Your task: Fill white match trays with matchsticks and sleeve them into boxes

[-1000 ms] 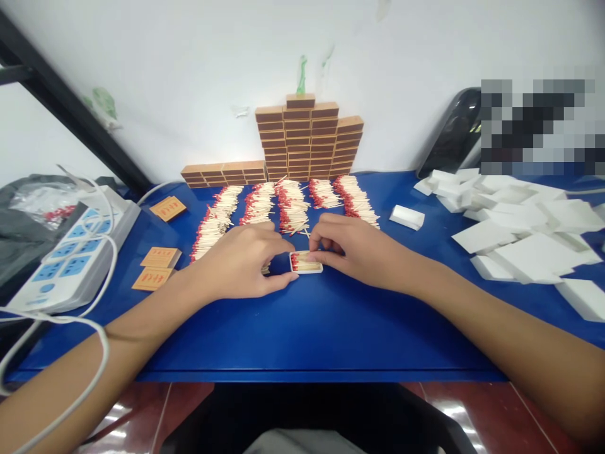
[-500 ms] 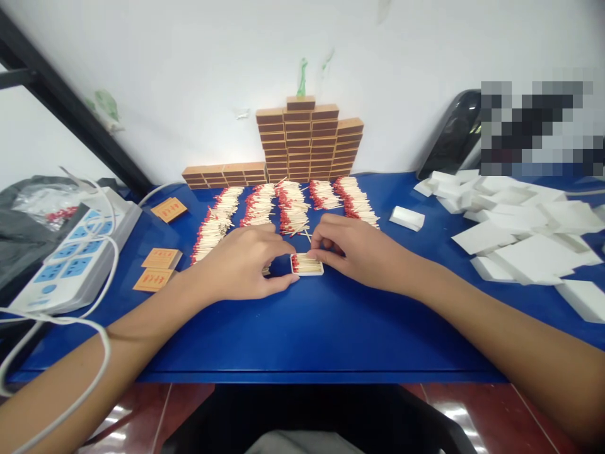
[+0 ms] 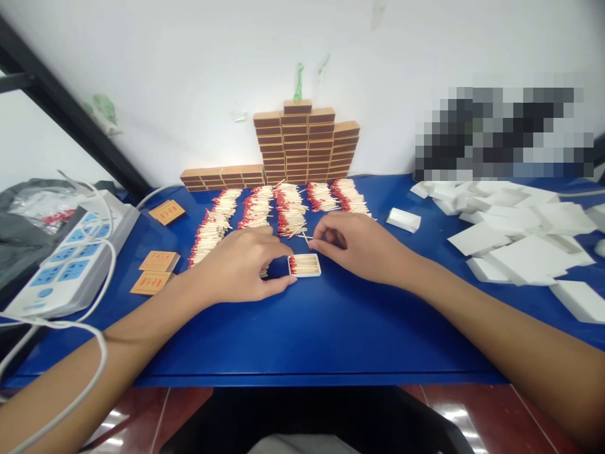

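Observation:
A small white matchbox tray (image 3: 305, 265) filled with red-tipped matches lies on the blue table (image 3: 302, 328). My left hand (image 3: 239, 265) curls round its left end, thumb tip against the near corner and fingers bent over a few loose matches. My right hand (image 3: 359, 246) rests just behind and right of the tray, with its fingertips pinched together at a loose match near the rows of matches (image 3: 283, 208). It is not touching the tray.
Stacked brown matchboxes (image 3: 305, 142) stand against the wall, with a lower row (image 3: 222, 176) to their left. Orange sleeves (image 3: 158, 270) and a power strip (image 3: 70, 252) with cables lie at the left. A pile of white trays (image 3: 515, 236) fills the right; one tray (image 3: 403, 219) lies apart.
My right hand has lifted off the tray's far edge and drawn back toward the match rows. The left hand and the tray have stayed put.

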